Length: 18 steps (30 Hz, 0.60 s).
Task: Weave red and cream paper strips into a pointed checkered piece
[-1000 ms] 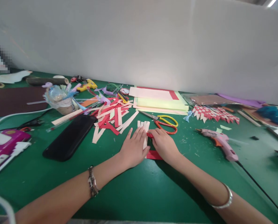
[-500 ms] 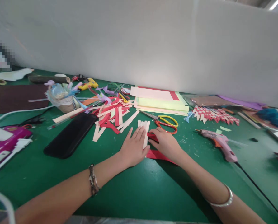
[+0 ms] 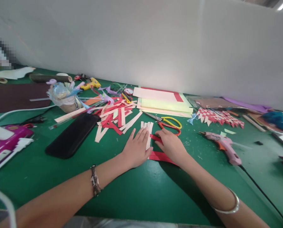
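My left hand lies flat over several pale paper strips, which stand side by side with their far ends showing past the fingers. The fingers are stretched out, and the palm hides the middle of the strips. To its right, my right hand has bent fingers closed on a red paper strip that runs across toward the pale ones. Nearer me, red paper reaches out from the pale strips and passes under my right wrist. Scissors with yellow and orange handles lie just beyond my right hand.
A heap of red and pale strips and a black case lie left. Coloured sheets are stacked behind. At right are a woven red-and-white paper piece and a corded pink glue gun. A purple power strip sits far left.
My right hand has shifted very slightly, its fingers lifting a little around the red strip. The left hand stays flat in place. The view has tilted slightly.
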Each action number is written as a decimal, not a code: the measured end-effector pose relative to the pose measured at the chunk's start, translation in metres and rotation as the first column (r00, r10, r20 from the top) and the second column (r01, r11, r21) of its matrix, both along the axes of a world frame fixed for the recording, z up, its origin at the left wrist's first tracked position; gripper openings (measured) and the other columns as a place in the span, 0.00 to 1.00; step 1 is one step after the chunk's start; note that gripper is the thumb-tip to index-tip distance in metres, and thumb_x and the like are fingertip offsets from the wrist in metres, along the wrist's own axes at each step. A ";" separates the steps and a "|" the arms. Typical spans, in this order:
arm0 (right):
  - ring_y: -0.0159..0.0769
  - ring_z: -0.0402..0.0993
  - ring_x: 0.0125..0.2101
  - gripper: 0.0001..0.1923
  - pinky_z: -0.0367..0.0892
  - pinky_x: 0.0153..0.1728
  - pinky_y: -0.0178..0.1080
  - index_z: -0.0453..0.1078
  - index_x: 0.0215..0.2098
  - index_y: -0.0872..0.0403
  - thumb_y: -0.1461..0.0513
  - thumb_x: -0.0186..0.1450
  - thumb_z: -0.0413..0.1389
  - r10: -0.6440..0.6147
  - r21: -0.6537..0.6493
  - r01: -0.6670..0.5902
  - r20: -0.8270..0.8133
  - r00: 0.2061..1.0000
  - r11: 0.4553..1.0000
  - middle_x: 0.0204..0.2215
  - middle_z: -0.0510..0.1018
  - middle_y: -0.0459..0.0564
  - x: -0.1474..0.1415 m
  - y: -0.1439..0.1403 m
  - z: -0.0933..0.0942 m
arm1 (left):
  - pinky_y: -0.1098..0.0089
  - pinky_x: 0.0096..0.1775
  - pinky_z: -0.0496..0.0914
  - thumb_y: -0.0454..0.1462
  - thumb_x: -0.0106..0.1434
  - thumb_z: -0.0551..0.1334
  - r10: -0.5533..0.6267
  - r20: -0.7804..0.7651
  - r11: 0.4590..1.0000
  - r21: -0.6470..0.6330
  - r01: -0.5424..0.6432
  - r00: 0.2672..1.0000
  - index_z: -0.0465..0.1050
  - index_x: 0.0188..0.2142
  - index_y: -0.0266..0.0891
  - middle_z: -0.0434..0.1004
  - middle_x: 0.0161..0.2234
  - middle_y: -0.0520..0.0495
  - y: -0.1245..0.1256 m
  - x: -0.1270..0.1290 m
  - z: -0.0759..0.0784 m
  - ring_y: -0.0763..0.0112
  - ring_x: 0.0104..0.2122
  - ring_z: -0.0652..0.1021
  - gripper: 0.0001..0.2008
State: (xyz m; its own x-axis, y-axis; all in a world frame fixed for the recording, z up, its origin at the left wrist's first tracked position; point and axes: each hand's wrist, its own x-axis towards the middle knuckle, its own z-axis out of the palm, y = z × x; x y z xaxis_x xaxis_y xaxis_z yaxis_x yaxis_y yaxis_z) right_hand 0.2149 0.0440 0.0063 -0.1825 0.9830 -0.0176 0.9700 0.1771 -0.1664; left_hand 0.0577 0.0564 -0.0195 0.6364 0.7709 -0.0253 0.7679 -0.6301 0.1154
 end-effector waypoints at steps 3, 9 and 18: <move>0.38 0.70 0.40 0.15 0.63 0.36 0.37 0.65 0.45 0.57 0.68 0.60 0.51 -0.018 -0.029 0.016 -0.058 0.998 0.999 0.41 0.71 0.54 0.000 0.001 -0.001 | 0.53 0.60 0.42 0.45 0.65 0.42 -0.004 0.015 1.000 0.015 0.004 1.000 0.49 0.61 0.27 0.45 0.63 0.38 0.000 0.000 -0.002 0.60 0.62 0.47 0.30; 0.36 0.70 0.38 0.15 0.62 0.38 0.36 0.66 0.42 0.58 0.72 0.57 0.47 -0.010 -0.029 0.008 -0.091 0.996 1.000 0.37 0.72 0.54 0.000 0.005 -0.006 | 0.53 0.60 0.42 0.45 0.65 0.43 -0.002 0.015 1.000 0.010 0.002 1.000 0.49 0.61 0.28 0.46 0.63 0.38 0.000 0.001 -0.001 0.59 0.62 0.48 0.29; 0.39 0.71 0.35 0.13 0.59 0.27 0.35 0.65 0.42 0.55 0.70 0.61 0.44 -0.028 -0.002 0.029 0.137 0.990 1.000 0.38 0.73 0.55 -0.006 0.005 -0.001 | 0.52 0.60 0.41 0.45 0.66 0.41 -0.015 0.043 1.000 0.022 0.014 0.999 0.48 0.61 0.28 0.46 0.63 0.37 0.001 -0.001 -0.003 0.58 0.62 0.47 0.30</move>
State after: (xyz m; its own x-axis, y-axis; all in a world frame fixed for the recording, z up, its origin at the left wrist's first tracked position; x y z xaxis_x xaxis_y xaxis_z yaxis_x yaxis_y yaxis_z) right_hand 0.2089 0.0487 0.0049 -0.1501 0.9877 -0.0440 0.9884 0.1488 -0.0320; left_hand 0.0569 0.0570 -0.0226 0.6480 0.7614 0.0186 0.7531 -0.6441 0.1341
